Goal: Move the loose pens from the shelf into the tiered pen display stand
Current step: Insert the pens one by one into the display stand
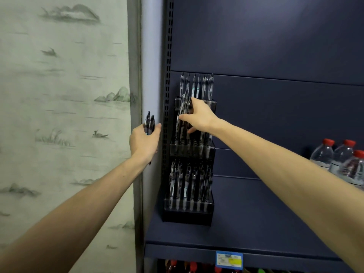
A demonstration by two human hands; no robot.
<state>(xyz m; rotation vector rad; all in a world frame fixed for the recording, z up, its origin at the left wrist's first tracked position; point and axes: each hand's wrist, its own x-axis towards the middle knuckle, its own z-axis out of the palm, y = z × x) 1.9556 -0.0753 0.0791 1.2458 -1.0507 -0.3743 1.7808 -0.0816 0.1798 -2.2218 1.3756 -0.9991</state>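
Observation:
A black tiered pen display stand (188, 216) stands at the left end of a dark blue shelf (256, 229), with clear-barrelled pens upright in all three tiers. My left hand (144, 141) grips a small bundle of pens (149, 122) just left of the stand, their tops poking above my fingers. My right hand (199, 116) reaches to the middle tier and pinches a pen (182, 109) that leans over the row there. The lower part of that pen blends into the pens behind it.
Clear water bottles with red caps (338, 160) stand at the right end of the shelf. A blue and yellow price tag (229, 260) hangs on the shelf's front edge, with bottles on the level below. A slotted upright and a painted wall lie to the left.

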